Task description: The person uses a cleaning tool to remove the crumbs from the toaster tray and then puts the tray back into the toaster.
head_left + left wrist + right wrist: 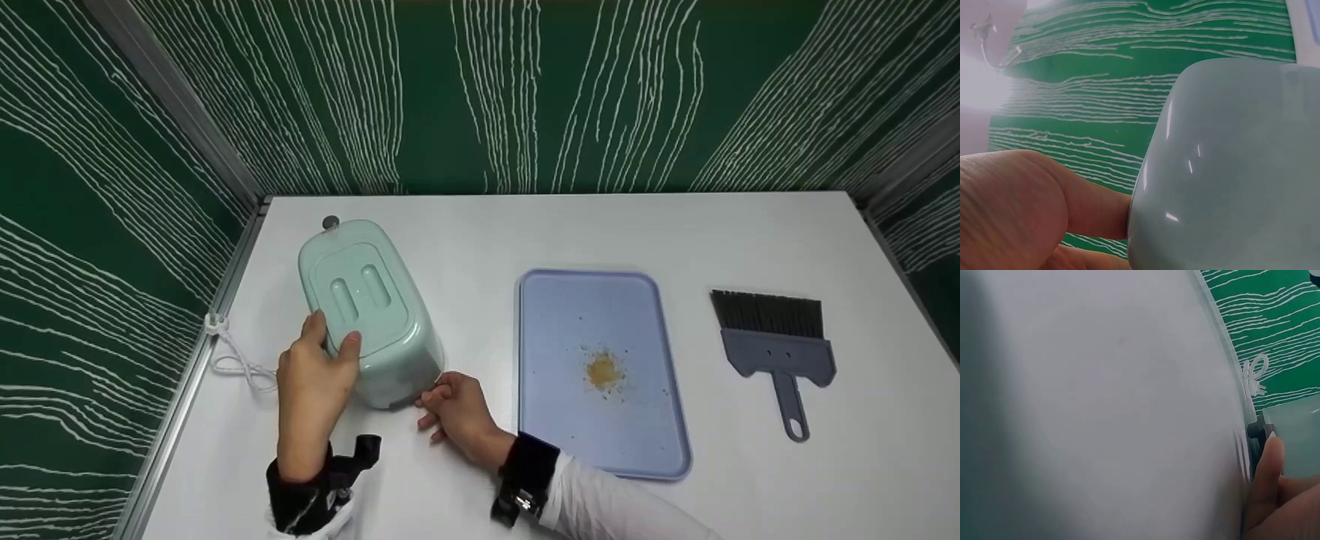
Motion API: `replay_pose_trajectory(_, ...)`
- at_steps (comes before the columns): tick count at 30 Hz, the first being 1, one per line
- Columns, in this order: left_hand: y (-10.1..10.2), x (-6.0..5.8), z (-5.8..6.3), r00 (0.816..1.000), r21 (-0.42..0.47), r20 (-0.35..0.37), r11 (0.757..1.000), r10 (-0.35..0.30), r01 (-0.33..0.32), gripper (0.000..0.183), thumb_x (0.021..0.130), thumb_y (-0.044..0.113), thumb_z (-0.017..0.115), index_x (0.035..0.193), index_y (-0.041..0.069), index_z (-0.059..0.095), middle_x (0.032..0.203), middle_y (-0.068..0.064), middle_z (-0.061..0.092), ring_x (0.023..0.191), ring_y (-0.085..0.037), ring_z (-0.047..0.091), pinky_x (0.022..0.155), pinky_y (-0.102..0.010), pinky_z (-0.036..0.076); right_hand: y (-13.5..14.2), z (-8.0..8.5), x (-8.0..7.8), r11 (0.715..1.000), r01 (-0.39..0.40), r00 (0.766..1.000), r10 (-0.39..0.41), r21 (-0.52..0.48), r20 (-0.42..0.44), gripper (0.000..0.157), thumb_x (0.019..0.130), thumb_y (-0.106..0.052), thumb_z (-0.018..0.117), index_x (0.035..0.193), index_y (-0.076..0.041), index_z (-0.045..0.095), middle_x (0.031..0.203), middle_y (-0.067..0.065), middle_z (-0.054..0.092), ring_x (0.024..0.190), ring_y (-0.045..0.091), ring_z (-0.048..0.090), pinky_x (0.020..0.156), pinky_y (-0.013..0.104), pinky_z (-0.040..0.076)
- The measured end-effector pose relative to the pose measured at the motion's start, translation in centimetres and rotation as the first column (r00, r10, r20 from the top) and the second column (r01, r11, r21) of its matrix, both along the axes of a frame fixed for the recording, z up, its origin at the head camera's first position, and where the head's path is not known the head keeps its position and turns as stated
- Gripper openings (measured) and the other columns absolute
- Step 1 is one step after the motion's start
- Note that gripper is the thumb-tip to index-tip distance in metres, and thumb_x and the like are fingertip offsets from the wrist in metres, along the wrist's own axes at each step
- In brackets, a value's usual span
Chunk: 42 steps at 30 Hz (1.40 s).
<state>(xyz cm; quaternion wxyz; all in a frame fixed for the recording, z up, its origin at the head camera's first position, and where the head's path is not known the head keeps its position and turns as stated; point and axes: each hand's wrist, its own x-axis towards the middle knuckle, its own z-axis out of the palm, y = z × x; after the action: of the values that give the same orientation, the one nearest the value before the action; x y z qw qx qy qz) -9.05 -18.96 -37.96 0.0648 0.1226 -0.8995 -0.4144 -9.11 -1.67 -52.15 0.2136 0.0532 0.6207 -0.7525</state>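
Observation:
A mint-green toaster (401,330) with rounded corners stands at the left of the table. Its lid (352,292) has two oblong hollows, and a grey knob (331,222) sticks out at the far end. My left hand (319,382) grips the near left corner, fingertips up on the lid. In the left wrist view the thumb (1098,208) presses against the glossy green side. Low at the near right corner, my right hand (461,412) has its fingertips on a dark piece (1268,430) at the toaster's base. The right palm is hidden from the head view.
A blue tray (555,420) with yellowish crumbs (604,371) lies right of the hands. Farther right is a grey hand brush (780,352) with dark bristles. A white cord (240,367) lies at the table's left edge. Green, white-streaked walls (427,97) enclose the back and sides.

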Motion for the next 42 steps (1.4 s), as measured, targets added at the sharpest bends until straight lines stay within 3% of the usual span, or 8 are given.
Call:
replay_pose_trajectory(15,0.11,-0.09,-0.22,1.0,-0.001,-0.009,1.0,0.002,-0.002,0.064,0.101,0.016,0.065,0.148,-0.02,0.039,0.155,-0.038,0.037,0.141,-0.049,0.042,0.115,-0.059,0.04,-0.25,-0.06,0.11,0.999,0.03,0.999,-0.03,0.042,-0.022,0.011,0.1,0.007,0.062,0.109,0.006,0.056,0.09,0.015,0.075,0.051,0.011,0.063,0.038,0.023,0.048)
replay_pose_trajectory(24,0.06,0.12,-0.26,0.999,-0.035,-0.037,0.999,-0.011,0.009,0.062,0.099,0.013,0.065,0.147,-0.019,0.043,0.152,-0.038,0.04,0.137,-0.051,0.047,0.11,-0.062,0.043,-0.41,-0.27,0.0,0.999,0.041,0.999,-0.041,0.032,0.001,0.012,0.098,0.01,0.062,0.105,0.005,0.054,0.088,0.015,0.075,0.049,0.01,0.061,0.039,0.021,0.047)
replay_pose_trajectory(42,-0.19,-0.03,-0.15,1.0,-0.014,0.005,0.999,-0.03,0.03,0.064,0.101,0.016,0.063,0.149,-0.018,0.039,0.156,-0.038,0.034,0.143,-0.048,0.041,0.116,-0.059,0.038,-0.78,0.36,0.22,0.996,0.075,0.997,-0.077,0.056,0.022,0.014,0.096,0.011,0.063,0.096,0.0,0.054,0.089,0.017,0.076,0.046,0.009,0.058,0.039,0.021,0.044)
